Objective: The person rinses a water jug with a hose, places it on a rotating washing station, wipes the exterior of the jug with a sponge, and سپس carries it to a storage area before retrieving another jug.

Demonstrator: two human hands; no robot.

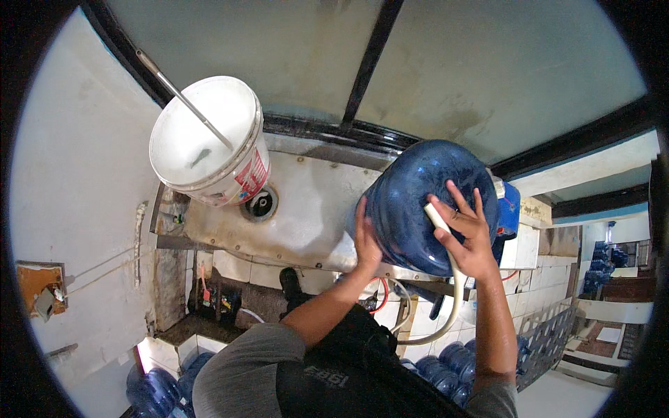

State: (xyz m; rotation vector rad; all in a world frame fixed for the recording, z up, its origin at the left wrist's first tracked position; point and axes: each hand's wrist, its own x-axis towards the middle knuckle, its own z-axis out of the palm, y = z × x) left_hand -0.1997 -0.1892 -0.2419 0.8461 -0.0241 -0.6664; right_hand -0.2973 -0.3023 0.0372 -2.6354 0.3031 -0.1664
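A large blue water jug stands over the metal sink top, its round base turned up and its neck out of sight. My left hand presses against the jug's left side, fingers along the wall, holding it steady. On the upturned base lies my right hand, with a cream-white hose held between thumb and fingers. The hose end points at the base, and two or three of the fingers are spread. From my right hand the hose curves down past the front edge of the sink top.
A white bucket with a long metal-handled tool stands at the left. Beside it, a round drain is set in the metal sink top. Glass panels rise behind. More blue jugs lie below at right.
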